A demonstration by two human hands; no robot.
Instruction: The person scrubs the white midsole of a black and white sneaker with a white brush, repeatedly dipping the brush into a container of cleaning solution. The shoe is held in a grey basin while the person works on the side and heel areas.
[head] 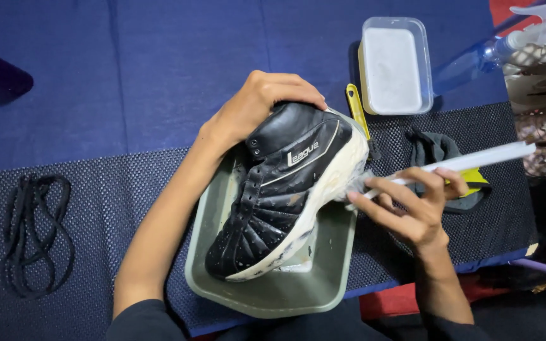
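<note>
Gripping the heel and collar of a black high-top leather sneaker with a foamy white sole (282, 196), the left hand (254, 107) holds the shoe tilted on its side over a grey-green rectangular plastic basin (273, 290). The right hand (412, 208) is closed around a white long-handled brush (456, 165), whose bristle end touches the soapy sole near the shoe's heel, just right of the shoe. The basin sits on a black dotted rubber mat (127, 189) spread over a dark blue cloth (159, 63). Far right of the shoe stands a clear lidded rectangular plastic box with white contents (394, 63), with a yellow-handled brush (356, 110) beside it and a clear spray bottle (513, 38) farther right. A dark crumpled rag (434, 151) lies under the white handle. Coiled black shoelaces (36, 233) rest on the mat, well apart at left.
</note>
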